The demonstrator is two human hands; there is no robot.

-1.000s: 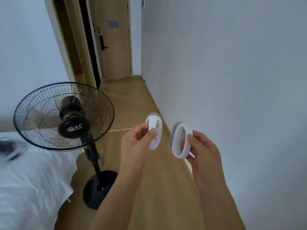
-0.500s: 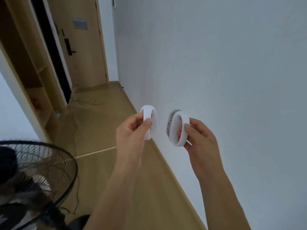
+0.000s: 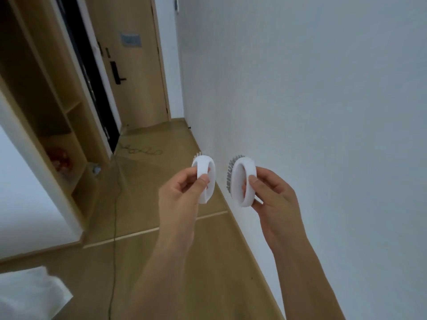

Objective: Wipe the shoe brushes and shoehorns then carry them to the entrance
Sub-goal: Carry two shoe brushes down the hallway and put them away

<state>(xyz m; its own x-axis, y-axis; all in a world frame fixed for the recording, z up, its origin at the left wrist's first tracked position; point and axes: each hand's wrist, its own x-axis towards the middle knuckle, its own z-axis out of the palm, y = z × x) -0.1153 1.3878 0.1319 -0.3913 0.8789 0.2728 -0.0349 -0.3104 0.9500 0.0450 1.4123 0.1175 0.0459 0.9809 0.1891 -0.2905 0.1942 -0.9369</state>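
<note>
Left to right: open shelving (image 3: 53, 125), a cable (image 3: 115, 204) across the floor (image 3: 143, 262), the entrance door (image 3: 136, 72) ahead. Your left hand (image 3: 182, 195) pinches one white shoe brush (image 3: 206, 179) by its strap; your right hand (image 3: 275, 192) grips the second shoe brush (image 3: 242, 183), bristles turned left. Both ride at chest height, apparently for carrying toward that door.

left white oval shoe brush (image 3: 207, 181) with loop handle, held upright on edge in air, pale bristles facing away, right white oval shoe brush (image 3: 242, 183) just beside, apart, grey bristles facing left
</note>
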